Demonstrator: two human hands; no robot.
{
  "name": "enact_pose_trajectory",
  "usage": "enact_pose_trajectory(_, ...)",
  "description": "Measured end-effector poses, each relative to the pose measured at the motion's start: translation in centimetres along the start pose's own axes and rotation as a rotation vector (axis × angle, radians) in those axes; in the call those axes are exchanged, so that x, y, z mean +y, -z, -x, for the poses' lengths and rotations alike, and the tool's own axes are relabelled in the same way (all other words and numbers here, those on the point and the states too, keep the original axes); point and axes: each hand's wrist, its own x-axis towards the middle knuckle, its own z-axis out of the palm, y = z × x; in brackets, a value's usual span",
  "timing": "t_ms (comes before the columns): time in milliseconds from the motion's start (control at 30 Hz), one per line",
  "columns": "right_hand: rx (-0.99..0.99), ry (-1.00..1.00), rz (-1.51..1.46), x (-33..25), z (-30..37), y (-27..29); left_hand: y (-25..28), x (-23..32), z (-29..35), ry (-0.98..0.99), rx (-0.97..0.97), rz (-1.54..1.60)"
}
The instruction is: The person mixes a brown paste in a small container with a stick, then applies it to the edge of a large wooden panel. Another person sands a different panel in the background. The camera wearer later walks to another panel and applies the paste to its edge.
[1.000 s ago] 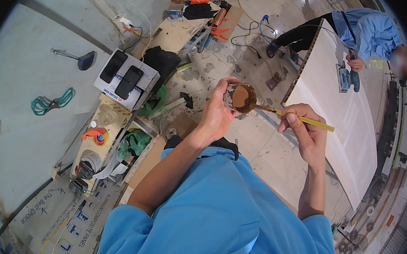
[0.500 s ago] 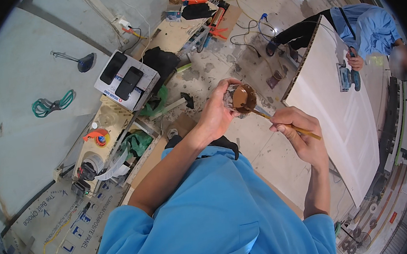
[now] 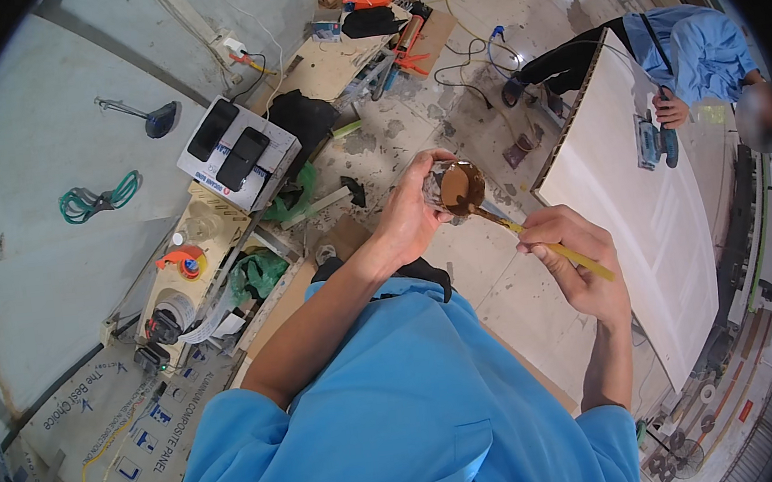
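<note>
My left hand is wrapped round a small clear cup with brown paint inside and smears on its wall. Between the thumb and fingers of my right hand is the yellow handle of a slim paintbrush. The brush slants down to the left, and its brown-coated end is at the cup's right rim. Whether the tip still touches the paint I cannot tell.
On the right a person in blue guides a blue sander over a large white panel. Two phones lie on a white box at left. A hammer and cables lie on the floor; tools fill a bench.
My right hand has shifted slightly right with the brush, drawing its end toward the cup's rim. The other person's sander has moved a little up and left.
</note>
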Motion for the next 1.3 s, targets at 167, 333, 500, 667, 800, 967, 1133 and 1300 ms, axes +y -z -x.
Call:
enact_pose_trajectory(167,0.043,-0.003,-0.003,0.1,-0.5,-0.6,-0.5,0.2,0.0,-0.012,-0.01,-0.026)
enact_pose_trajectory(333,-0.041,0.01,0.038,0.2,-1.1,-0.7,-0.7,0.1,-0.1,-0.016,-0.023,-0.045)
enact_pose_trajectory(500,-0.09,-0.041,0.046,-0.2,-1.0,0.2,-0.4,-0.1,-0.2,0.012,-0.031,-0.051)
enact_pose_trajectory(667,-0.123,-0.024,0.081,-0.6,-1.0,0.5,-0.2,-0.4,-0.1,0.02,-0.01,-0.041)
enact_pose_trajectory(800,-0.114,-0.021,0.102,-0.9,-0.8,0.7,-0.1,-0.3,0.0,0.023,-0.027,-0.058)
enact_pose_trajectory(967,-0.066,0.044,0.086,-0.8,-0.7,0.6,-0.2,-0.3,0.1,0.015,0.015,-0.044)
enact_pose_trajectory(1133,0.066,0.044,0.028,-0.1,-1.4,-1.1,-0.5,-0.3,0.4,0.014,-0.03,-0.006)
enact_pose_trajectory(1300,0.077,-0.195,-0.006,0.0,-1.9,-2.8,-0.8,-0.6,0.9,-0.007,-0.098,0.006)
